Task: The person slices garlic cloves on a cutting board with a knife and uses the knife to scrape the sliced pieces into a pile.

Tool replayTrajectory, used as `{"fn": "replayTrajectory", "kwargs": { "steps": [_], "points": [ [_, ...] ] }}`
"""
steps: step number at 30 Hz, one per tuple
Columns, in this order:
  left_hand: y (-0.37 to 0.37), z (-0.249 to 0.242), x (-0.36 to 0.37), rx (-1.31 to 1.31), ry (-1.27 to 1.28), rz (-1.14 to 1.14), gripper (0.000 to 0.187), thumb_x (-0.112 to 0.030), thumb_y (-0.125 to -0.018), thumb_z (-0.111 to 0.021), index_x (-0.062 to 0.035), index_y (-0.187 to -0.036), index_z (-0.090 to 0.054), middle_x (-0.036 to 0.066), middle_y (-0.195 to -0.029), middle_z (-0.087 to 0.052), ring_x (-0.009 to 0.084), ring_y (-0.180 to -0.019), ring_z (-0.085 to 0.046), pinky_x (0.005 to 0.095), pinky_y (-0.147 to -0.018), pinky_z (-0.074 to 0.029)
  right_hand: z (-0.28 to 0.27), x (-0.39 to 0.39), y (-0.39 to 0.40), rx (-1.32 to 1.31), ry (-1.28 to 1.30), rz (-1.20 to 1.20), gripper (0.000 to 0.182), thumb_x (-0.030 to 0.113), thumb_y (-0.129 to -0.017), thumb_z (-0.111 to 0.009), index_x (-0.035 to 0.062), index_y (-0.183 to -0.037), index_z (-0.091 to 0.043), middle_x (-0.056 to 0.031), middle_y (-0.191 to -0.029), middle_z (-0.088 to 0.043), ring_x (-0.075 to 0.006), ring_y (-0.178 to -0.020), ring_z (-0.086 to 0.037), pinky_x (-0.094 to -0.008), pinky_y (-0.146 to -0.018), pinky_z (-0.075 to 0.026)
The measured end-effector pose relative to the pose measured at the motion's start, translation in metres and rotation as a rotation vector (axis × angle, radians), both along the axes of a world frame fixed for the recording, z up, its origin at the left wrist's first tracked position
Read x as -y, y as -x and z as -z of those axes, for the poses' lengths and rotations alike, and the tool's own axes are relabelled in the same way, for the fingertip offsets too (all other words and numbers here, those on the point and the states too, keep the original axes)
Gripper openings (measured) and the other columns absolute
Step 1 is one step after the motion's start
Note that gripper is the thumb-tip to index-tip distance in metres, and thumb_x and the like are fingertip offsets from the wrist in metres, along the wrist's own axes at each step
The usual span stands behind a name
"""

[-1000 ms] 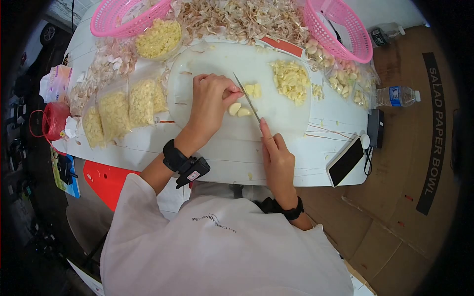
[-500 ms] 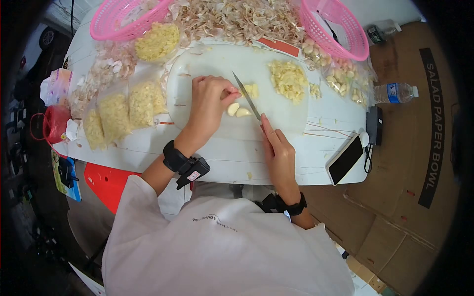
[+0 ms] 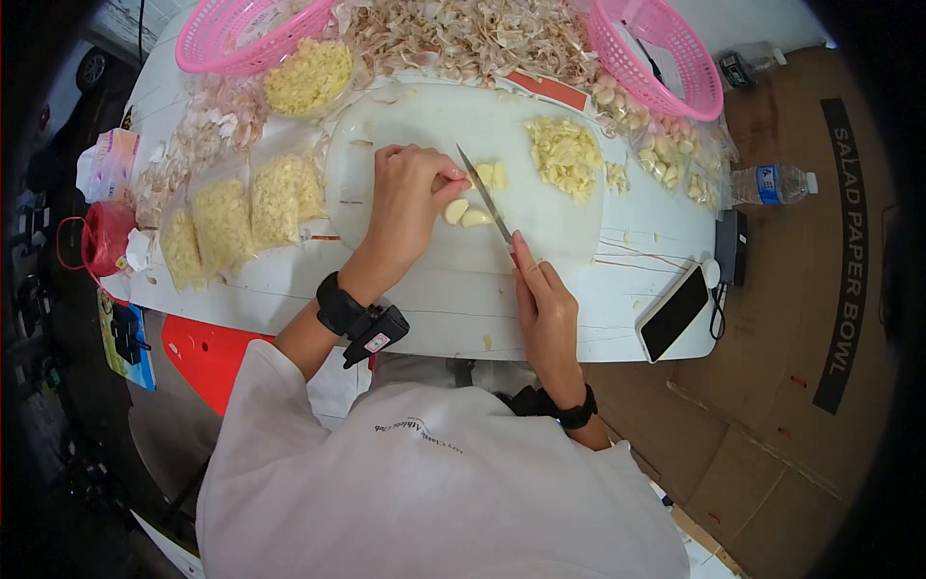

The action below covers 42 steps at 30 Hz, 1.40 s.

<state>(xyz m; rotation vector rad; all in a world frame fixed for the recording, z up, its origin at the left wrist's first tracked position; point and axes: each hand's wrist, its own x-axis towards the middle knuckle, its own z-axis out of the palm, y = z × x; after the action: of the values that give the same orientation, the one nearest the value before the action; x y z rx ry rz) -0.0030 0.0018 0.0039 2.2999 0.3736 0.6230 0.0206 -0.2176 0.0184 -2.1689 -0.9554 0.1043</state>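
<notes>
A white cutting board (image 3: 386, 116) lies on the table. My right hand (image 3: 546, 314) is closed round the handle of a knife (image 3: 487, 199), whose blade slants up and left over the board. Close to the left of the blade, my left hand (image 3: 410, 193) has its fingertips pinched together; what they hold is too small to make out. Two whole garlic cloves (image 3: 465, 214) rest just below those fingertips. Cut garlic pieces (image 3: 493, 175) lie right beside the blade, and a larger pile of chopped garlic (image 3: 564, 159) is at the board's upper right.
Bags of chopped garlic (image 3: 231, 217) stand at the left. Garlic skins (image 3: 463, 39) cover the back between two pink baskets (image 3: 709, 87). At the right are bagged cloves (image 3: 666, 164), a phone (image 3: 674, 314), a water bottle (image 3: 772, 183) and a cardboard box (image 3: 772, 338).
The knife and my right hand have shifted very slightly, with the handle a little lower. My left hand stays nearly in place.
</notes>
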Motion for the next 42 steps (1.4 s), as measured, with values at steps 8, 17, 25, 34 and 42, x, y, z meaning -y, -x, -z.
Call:
{"fn": "replayTrajectory", "kwargs": {
  "steps": [8, 17, 25, 34, 42],
  "points": [
    [-0.001, -0.002, 0.001, -0.03, 0.012, 0.013, 0.01, -0.011, -0.079, -0.075, -0.004, -0.077, -0.069, 0.007, -0.076, -0.069, 0.0262, -0.082, -0.061, 0.0424, -0.093, -0.037, 0.005, -0.004, 0.002, -0.063, -0.06, -0.008, 0.059, -0.006, -0.089, -0.061, 0.0133, -0.144, -0.051, -0.0135, -0.078, -0.054, -0.0275, -0.062, -0.056, -0.0382, -0.058, -0.048],
    [-0.001, -0.001, 0.0, -0.023, -0.055, 0.004, 0.013, -0.015, -0.077, -0.077, -0.0043, -0.078, -0.07, 0.006, -0.073, -0.068, 0.0258, -0.076, -0.062, 0.0407, -0.089, -0.039, 0.007, -0.006, -0.002, 0.059, 0.154, -0.023, 0.056, -0.003, -0.09, -0.061, 0.0122, -0.144, -0.05, -0.0135, -0.078, -0.054, -0.0295, -0.061, -0.057, -0.0423, -0.057, -0.047],
    [-0.001, 0.001, -0.002, -0.006, -0.05, 0.018, 0.012, -0.015, -0.079, -0.077, -0.0049, -0.079, -0.071, 0.007, -0.075, -0.069, 0.0257, -0.076, -0.063, 0.0384, -0.083, -0.043, 0.007, -0.003, -0.009, -0.001, -0.066, 0.011, 0.054, -0.004, -0.09, -0.062, 0.0115, -0.141, -0.055, -0.0151, -0.081, -0.061, -0.0284, -0.066, -0.061, -0.0381, -0.062, -0.05],
    [-0.002, -0.001, 0.0, -0.011, -0.076, -0.008, 0.011, -0.017, -0.08, -0.076, -0.0071, -0.083, -0.073, 0.006, -0.081, -0.07, 0.0256, -0.082, -0.064, 0.0408, -0.09, -0.041, 0.003, -0.002, -0.006, 0.008, -0.057, 0.015, 0.056, -0.004, -0.089, -0.063, 0.0138, -0.141, -0.054, -0.0131, -0.079, -0.057, -0.0277, -0.063, -0.058, -0.0384, -0.06, -0.05],
    [-0.002, 0.001, -0.001, -0.031, -0.069, -0.025, 0.013, -0.019, -0.079, -0.078, -0.0066, -0.081, -0.073, 0.007, -0.082, -0.071, 0.0254, -0.082, -0.064, 0.0413, -0.092, -0.04, 0.004, -0.003, -0.003, 0.073, 0.018, 0.015, 0.057, -0.001, -0.089, -0.064, 0.0165, -0.142, -0.054, -0.011, -0.077, -0.053, -0.0266, -0.057, -0.056, -0.0394, -0.053, -0.049]
  ]
}}
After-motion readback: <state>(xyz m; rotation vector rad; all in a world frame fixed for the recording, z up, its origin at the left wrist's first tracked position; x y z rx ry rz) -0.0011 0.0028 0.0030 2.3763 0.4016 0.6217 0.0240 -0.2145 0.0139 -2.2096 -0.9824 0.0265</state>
